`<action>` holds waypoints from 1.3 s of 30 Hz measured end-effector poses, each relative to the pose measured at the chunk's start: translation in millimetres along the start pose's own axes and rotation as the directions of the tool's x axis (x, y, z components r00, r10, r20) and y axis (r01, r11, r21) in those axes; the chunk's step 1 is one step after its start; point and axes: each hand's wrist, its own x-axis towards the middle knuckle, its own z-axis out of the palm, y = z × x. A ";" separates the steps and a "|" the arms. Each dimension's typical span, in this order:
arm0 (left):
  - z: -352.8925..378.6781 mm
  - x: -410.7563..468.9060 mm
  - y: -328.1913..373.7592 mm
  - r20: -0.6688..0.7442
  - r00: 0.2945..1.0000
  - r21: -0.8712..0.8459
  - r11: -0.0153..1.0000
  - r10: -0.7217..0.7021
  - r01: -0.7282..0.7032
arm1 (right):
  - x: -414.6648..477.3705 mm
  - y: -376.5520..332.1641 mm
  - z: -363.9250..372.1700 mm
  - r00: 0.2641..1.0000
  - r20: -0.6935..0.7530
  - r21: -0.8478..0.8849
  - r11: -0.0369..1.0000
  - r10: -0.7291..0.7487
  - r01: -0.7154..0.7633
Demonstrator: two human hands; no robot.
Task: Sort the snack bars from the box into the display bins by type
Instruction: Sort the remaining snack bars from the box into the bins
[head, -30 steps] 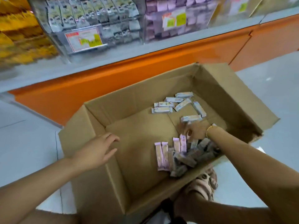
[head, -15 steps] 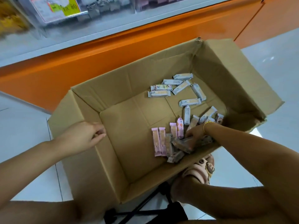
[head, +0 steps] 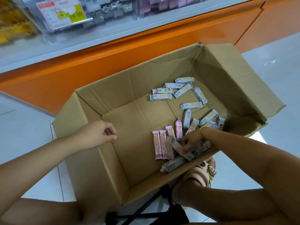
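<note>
- crouching over a large open brown cardboard box [head: 129, 88], set on pale floor tiles [head: 24, 127] beside an orange counter base [head: 113, 51].
- reaching the right hand [head: 191, 140] down into the near right corner of the box, with a gold bead bracelet [head: 201, 132] on the wrist.
- pinching one bar with bent fingertips, out of a heap of dull brown-grey wrapped snack bars [head: 173, 164] piled against the near wall.
- resting the left hand [head: 100, 135] at the top edge of the left wall, fingers curled inward and thumb against them; not managing to tell whether any cardboard is pinched.
- noting pink wrapped snack bars [head: 159, 146] lying side by side on the box floor, just left of the heap and touching it.
- noting pale grey-blue wrapped snack bars [head: 178, 91] scattered loose over the far right of the box floor, trailing down towards the right wrist.
- making out clear plastic display bins [head: 113, 7] on the shelf above the counter, blurred, with a white and green price label [head: 63, 12] in front.
- spotting a beige sandal [head: 206, 168] outside the near wall, under the right forearm, and black stand legs [head: 146, 211] lower down.
</note>
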 end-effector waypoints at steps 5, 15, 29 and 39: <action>0.9 -6.7 8.4 0.092 0.995 0.015 0.999 -0.044 0.042 | -5.8 -26.1 -0.6 0.995 0.048 0.051 0.995 -0.087 0.084; 5.6 -16.2 70.7 0.029 0.998 -0.693 0.718 -0.047 0.054 | -90.9 -99.9 -68.7 0.809 -0.419 0.662 0.471 -0.412 0.583; -71.4 -28.7 74.2 -0.401 0.892 -0.875 0.375 -0.208 -0.306 | -161.7 -187.2 -90.5 0.439 -0.896 0.422 0.191 -0.058 0.886; -108.2 -40.3 74.2 -0.304 0.953 -0.944 0.134 -0.005 -0.301 | -201.0 -182.5 -97.3 0.242 -0.968 0.236 -0.083 0.071 0.968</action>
